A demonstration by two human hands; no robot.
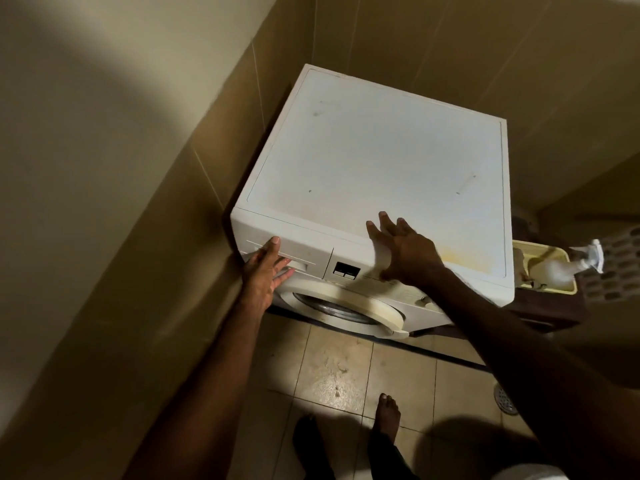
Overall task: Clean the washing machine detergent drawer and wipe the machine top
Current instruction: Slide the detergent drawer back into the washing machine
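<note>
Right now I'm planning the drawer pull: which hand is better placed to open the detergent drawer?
Left. The left hand already lies on the detergent drawer front, fingers at its recess; the right hand rests spread on the machine top.

washing machine top (377, 161) matt white, kinda scuffed with a yellowish stain near the front right, detergent drawer (287, 254) front smooth white plastic, door ring (349, 303) yellowed plastic, floor tiles (332, 372) glossy and grimy, wall tiles (450, 46) smooth beige
</note>
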